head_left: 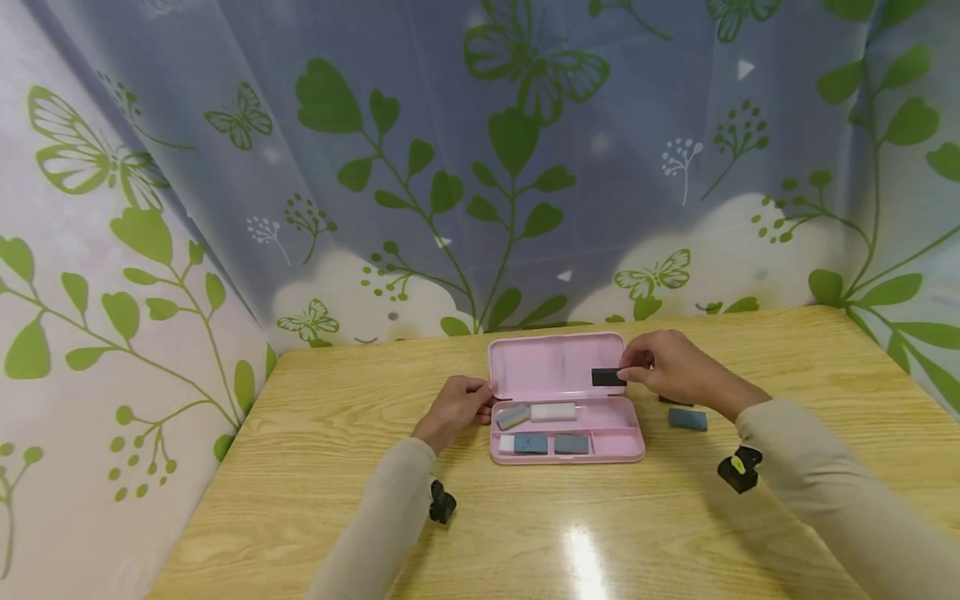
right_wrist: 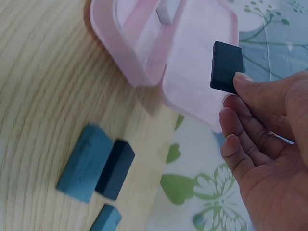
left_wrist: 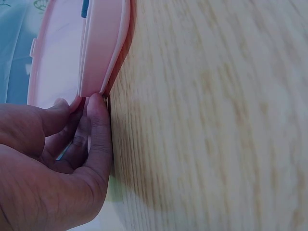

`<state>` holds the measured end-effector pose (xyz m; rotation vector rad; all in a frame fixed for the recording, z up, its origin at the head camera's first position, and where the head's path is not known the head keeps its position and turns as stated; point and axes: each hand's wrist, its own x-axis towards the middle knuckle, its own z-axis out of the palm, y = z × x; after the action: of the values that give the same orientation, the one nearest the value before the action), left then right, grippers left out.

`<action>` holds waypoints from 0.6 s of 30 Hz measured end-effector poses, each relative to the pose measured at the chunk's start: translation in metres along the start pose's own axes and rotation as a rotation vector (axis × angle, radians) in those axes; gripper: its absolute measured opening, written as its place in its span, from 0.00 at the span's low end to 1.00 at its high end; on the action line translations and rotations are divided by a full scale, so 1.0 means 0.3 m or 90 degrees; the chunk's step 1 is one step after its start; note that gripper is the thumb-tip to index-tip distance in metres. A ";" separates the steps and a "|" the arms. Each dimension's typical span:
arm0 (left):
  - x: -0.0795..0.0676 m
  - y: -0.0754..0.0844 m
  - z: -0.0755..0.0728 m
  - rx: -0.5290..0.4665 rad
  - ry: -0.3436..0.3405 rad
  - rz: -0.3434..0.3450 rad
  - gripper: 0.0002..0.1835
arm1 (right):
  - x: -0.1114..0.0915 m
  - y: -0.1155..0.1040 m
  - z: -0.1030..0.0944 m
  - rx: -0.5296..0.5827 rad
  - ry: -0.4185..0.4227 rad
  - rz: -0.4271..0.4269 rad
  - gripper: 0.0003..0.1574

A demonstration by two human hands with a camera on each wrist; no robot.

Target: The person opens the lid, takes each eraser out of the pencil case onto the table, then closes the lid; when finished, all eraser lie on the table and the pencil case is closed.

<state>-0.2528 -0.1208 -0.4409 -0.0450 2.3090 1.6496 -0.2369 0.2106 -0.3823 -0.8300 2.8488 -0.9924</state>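
Note:
A pink pencil case point(head_left: 557, 367) lies with its lid raised on the wooden table. My left hand point(head_left: 455, 410) holds its left end near the hinge, thumb at the lid and a fingertip on the base. Between the thumb and fingers of my right hand point(head_left: 678, 371) is a black eraser point(right_wrist: 226, 66), held over the lid's right side. The case's back section contains a two-tone eraser point(head_left: 513, 417) and a white eraser point(head_left: 552, 412). In front are a blue-and-white eraser point(head_left: 529, 443) and a grey eraser point(head_left: 572, 444); the front right compartment is bare.
Right of the case, a blue eraser point(right_wrist: 85, 163) lies beside a dark eraser point(right_wrist: 115, 169), with another blue one point(right_wrist: 107, 220) close by. A curtain point(head_left: 450, 167) printed with leaves and butterflies hangs behind the table point(head_left: 337, 500).

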 end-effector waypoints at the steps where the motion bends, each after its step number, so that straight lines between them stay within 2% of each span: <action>1: 0.000 0.000 0.000 0.000 0.000 -0.001 0.16 | -0.004 0.005 -0.007 -0.004 0.002 0.004 0.02; 18: 0.005 -0.006 0.000 0.004 0.003 -0.006 0.16 | -0.062 0.124 -0.077 -0.028 0.019 0.073 0.04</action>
<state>-0.2538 -0.1212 -0.4429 -0.0595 2.3140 1.6393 -0.2429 0.2574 -0.3885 -0.6507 2.9157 -0.9401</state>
